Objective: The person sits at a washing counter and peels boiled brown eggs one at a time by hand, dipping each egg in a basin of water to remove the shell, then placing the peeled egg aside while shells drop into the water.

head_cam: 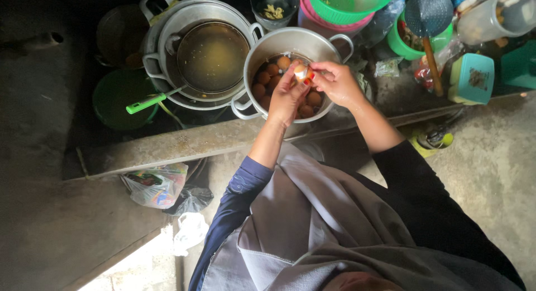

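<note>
Here, seen from above, a person bends over a low concrete ledge [184, 143] crowded with cookware. At far left a dark green basin [114, 98] sits in shadow. Beside it a wide metal pot [201, 56] holds cloudy yellowish liquid, and a ladle with a bright green handle [146, 103] leans across its rim. Next to it stands a smaller metal pot [290, 45] with two side handles, full of brown boiled eggs.

Over that pot both hands meet on a single egg [302, 73]. The left hand [286, 97] cups it from below with the fingers curled around it. The right hand [335, 80] pinches at its top with thumb and fingertips, where pale white shows through the brown shell. The step in hand looks like peeling, just begun. The next move likely calls for small, careful picks at the shell without gouging the soft white.

Further right are a dark strainer ladle with a wooden handle [429, 23], green bowls [352, 1], and a teal lidded box [472, 78].
</note>
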Motion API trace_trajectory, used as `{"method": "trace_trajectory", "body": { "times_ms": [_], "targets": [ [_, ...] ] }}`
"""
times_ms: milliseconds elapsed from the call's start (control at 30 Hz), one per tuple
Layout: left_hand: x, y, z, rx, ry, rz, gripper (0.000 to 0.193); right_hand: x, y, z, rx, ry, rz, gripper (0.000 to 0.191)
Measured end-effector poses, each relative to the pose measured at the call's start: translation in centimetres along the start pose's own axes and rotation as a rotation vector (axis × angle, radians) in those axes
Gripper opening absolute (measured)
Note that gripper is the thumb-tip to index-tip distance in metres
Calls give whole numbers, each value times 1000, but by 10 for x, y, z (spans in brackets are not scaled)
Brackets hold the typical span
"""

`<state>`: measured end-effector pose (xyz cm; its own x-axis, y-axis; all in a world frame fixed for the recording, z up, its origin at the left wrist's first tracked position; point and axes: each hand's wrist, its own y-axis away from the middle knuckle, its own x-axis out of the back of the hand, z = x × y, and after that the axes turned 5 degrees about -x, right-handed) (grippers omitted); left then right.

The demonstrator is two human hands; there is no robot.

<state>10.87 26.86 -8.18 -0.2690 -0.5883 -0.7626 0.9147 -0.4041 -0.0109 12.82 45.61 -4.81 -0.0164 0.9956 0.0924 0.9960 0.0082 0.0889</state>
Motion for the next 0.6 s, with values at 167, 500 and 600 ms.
{"method": "trace_trajectory", "body": {
  "times_ms": [167, 500, 600],
  "targets": [
    [-5, 8, 3, -109, -170, -68, 66, -6, 0, -2, -38, 43, -4, 24],
    [-2, 8, 8, -163, -365, -138, 56, 0, 10, -37, 156, 89, -176, 32],
    [-6, 10, 15, -180, -468, -163, 53, 0, 16, -50, 146, 165, -193, 31]
  ]
}}
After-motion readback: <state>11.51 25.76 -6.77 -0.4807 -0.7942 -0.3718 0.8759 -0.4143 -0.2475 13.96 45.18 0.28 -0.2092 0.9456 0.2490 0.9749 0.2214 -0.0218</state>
